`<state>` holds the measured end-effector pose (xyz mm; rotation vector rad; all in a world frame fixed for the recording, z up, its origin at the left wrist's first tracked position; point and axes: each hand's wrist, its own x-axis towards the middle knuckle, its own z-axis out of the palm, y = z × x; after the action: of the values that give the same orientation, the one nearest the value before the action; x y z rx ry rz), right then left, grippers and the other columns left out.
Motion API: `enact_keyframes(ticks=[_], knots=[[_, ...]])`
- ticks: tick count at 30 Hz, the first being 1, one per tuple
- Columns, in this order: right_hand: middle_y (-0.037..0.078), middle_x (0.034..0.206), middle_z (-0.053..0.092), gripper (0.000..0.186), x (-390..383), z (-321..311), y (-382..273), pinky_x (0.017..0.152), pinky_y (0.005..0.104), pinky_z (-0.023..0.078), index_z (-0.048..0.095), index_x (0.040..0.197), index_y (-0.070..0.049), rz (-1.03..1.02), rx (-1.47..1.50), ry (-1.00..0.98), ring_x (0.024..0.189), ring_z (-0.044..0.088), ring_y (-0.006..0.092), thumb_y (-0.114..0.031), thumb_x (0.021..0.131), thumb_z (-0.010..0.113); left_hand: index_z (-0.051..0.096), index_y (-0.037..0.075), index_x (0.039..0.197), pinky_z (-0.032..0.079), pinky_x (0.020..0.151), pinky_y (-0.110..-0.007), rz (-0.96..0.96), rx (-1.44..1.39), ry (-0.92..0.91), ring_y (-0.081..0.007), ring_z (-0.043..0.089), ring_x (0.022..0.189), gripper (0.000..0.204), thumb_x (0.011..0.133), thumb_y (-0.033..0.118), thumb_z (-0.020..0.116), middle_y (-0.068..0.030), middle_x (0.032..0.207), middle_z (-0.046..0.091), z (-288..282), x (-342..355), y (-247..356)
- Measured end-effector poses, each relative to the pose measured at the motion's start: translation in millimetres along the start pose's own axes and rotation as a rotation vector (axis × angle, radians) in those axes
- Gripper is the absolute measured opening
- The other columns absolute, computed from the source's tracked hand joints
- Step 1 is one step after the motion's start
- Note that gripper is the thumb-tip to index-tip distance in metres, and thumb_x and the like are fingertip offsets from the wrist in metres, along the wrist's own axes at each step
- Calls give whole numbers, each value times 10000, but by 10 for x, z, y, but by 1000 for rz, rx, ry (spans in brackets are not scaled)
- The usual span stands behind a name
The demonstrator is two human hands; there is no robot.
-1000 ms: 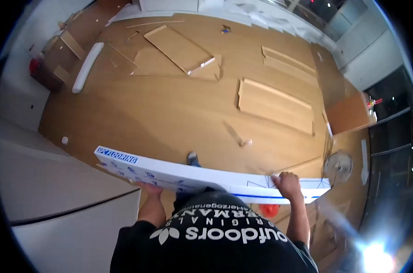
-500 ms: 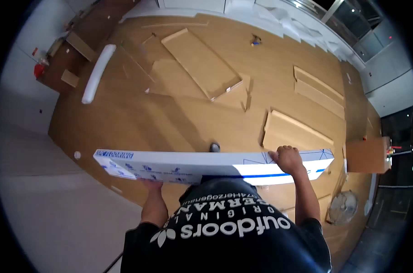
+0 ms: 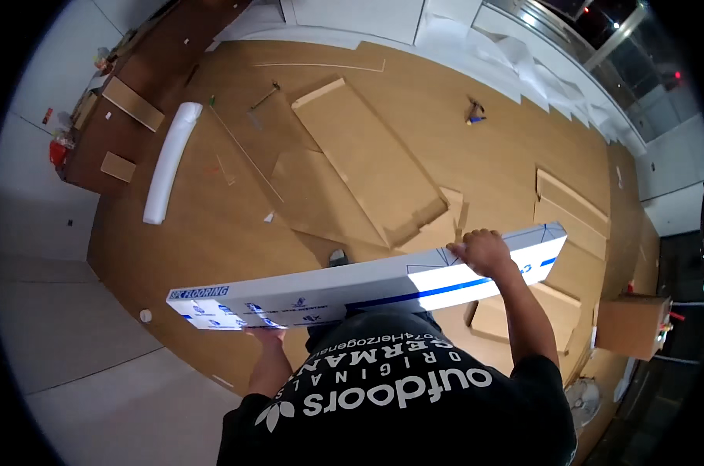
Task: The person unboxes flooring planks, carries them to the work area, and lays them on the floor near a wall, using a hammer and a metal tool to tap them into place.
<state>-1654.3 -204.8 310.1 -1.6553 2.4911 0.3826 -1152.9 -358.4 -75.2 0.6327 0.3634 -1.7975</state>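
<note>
I carry a long white box with blue stripes (image 3: 352,287) level across my chest, above a wood-look floor. My right hand (image 3: 482,251) grips its top edge near the right end. My left hand (image 3: 265,336) supports it from underneath near the left end, mostly hidden by the box. My black shirt with white lettering fills the bottom of the view. The tip of one shoe (image 3: 336,257) shows just past the box.
Flattened cardboard sheets (image 3: 367,167) lie ahead on the floor. A white foam roll (image 3: 171,159) lies at left. More cardboard pieces (image 3: 569,206) and a closed carton (image 3: 631,326) sit at right. A small tool (image 3: 475,116) lies farther off. Grey bare floor is at left.
The view has swung to the left across the floor while I carry the box; the cardboard sheets now lie straight ahead. Both hands keep the same hold.
</note>
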Motion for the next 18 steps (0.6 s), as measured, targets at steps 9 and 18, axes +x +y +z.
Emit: enact_keyframes(ticks=[9, 18], knots=[[225, 986, 744, 707, -421, -506, 548, 952, 533, 479, 756, 927, -28, 28, 111, -148, 1017, 689, 404, -613, 1059, 381, 464, 220, 1548, 395, 1121, -607, 68, 184, -45, -334, 431, 1432, 990, 872, 921, 289, -45, 1587, 465, 1103, -733, 168], [269, 1060, 728, 750, -1333, 375, 947, 920, 583, 503, 726, 1017, 16, 13, 216, -283, 1055, 679, 454, -598, 1078, 300, 467, 195, 1550, 357, 1144, -609, 43, 296, 22, -376, 448, 1412, 871, 956, 818, 334, -60, 1601, 456, 867, -1309, 69]])
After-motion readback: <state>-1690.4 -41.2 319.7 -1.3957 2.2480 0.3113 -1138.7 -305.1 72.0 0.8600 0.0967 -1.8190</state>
